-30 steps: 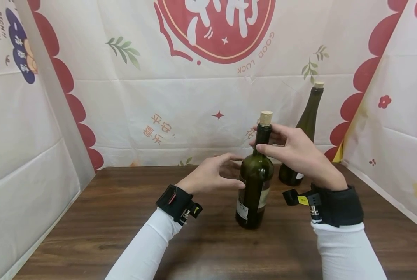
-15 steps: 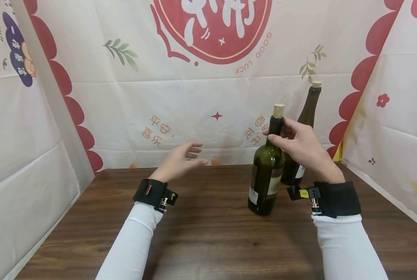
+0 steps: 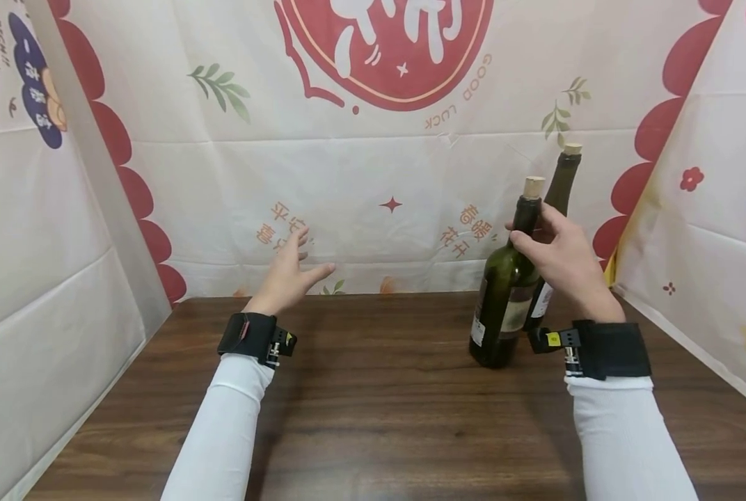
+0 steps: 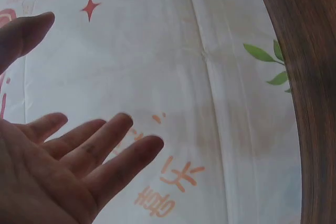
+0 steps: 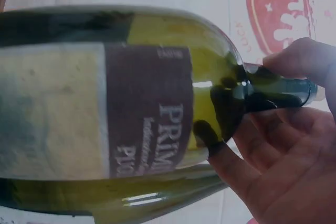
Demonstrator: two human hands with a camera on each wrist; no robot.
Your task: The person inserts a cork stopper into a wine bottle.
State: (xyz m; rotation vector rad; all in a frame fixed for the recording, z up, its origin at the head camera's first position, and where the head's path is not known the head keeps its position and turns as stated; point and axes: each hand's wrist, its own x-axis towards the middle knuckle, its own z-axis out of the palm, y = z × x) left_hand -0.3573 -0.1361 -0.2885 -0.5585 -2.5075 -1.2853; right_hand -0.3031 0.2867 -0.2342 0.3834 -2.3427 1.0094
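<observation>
A dark green wine bottle [image 3: 497, 299] with a cork [image 3: 534, 186] in its mouth leans slightly to the right. My right hand [image 3: 570, 264] grips it round the neck; whether its base touches the table I cannot tell. In the right wrist view the thumb and fingers close on the neck, and a brown and cream label [image 5: 149, 111] shows. Just behind stands a second corked green bottle [image 3: 562, 182], partly covered by my right hand and the first bottle. My left hand [image 3: 284, 277] is held in the air at the left, fingers spread, holding nothing.
The brown wooden table [image 3: 373, 417] extends in front of both arms. A printed cloth [image 3: 348, 167] hangs behind its far edge, and more cloth walls stand at left and right. Each wrist wears a black strap [image 3: 616, 350] with a small camera.
The gripped wine bottle has moved right and away, up close to the second bottle. My left hand has drawn off from beside the bottle to the left, its fingers spreading.
</observation>
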